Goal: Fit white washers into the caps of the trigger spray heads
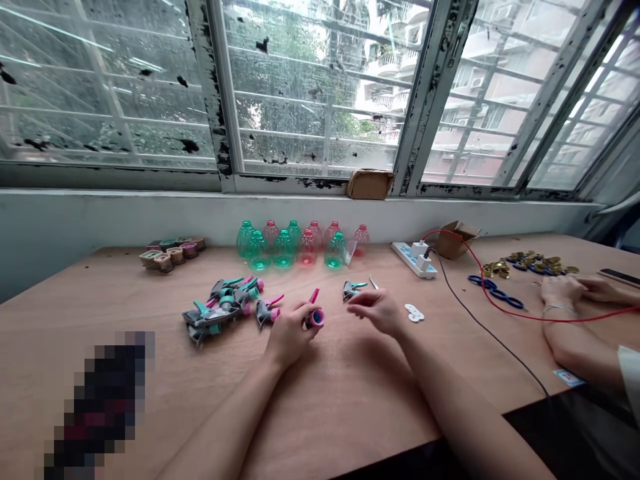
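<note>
My left hand (289, 333) is closed around a trigger spray head (317, 319), whose pink collar opening faces me and whose pink trigger sticks up. To its right, my right hand (379, 311) hovers over the table with fingers bent together; anything between the fingertips is too small to make out. Just beyond that hand lie a grey and teal spray head (353, 290) and thin metal tweezers (373, 283). White round discs (414, 313) lie to its right. A single grey and pink spray head (265, 313) rests left of my left hand, near a pile of spray heads (225, 308).
Green bottles (284, 251) and red bottles (307, 249) stand near the wall. Small containers (174, 253) are back left. A power strip (414, 260), cables, blue-handled scissors (495, 292) and golden pieces (543, 263) lie right, beside another person's hands (565, 293).
</note>
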Demonstrator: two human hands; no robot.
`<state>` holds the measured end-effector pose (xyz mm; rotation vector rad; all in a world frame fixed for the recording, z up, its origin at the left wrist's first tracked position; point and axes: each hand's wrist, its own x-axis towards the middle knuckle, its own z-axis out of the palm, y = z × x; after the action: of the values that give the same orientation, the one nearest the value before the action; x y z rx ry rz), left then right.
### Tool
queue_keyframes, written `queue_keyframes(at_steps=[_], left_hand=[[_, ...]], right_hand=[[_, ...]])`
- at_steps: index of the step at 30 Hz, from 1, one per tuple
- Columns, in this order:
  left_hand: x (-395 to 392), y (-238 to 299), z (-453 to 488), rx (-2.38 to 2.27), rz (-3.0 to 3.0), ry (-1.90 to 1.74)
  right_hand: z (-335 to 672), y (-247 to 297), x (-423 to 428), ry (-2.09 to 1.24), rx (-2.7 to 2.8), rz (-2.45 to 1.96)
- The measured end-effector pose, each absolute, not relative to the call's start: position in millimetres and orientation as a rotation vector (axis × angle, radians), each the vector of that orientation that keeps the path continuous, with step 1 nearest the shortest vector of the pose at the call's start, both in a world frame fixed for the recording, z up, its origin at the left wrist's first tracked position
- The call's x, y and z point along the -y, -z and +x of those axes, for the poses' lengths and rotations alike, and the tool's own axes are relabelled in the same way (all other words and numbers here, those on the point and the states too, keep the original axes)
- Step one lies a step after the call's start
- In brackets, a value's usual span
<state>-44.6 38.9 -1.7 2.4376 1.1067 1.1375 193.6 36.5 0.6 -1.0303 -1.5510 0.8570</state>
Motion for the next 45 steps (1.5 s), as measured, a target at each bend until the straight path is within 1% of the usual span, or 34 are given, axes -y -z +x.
queue_keyframes(at_steps=[4, 9, 14, 21, 27, 34, 45], left_hand=[[-40, 1, -47, -1.127, 2.386, -1.109], [-39, 5, -46, -1.108, 2.391, -0.975], [-38, 8, -44, -1.079, 2.432, -0.853], [-38, 9, -43, -1.075, 2.457, -0.802], [-39, 8, -43, -1.080, 2.459, -0.784], [-40, 8, -43, -1.058, 2.424, -0.793], [-38, 5, -41, -1.119, 2.503, -0.795]], right_hand=[[148, 12, -35, -1.062, 1.551, -0.790], [136, 19, -33, -1.097, 1.542, -0.754], [137, 22, -31, -0.935, 1.603, -0.780], [141, 23, -30, -0.636, 1.757, -0.895], [144, 21, -28, -0.474, 1.898, -0.912], [141, 20, -26, -0.408, 1.915, -1.002], [137, 22, -26, -0.414, 1.866, -1.055]])
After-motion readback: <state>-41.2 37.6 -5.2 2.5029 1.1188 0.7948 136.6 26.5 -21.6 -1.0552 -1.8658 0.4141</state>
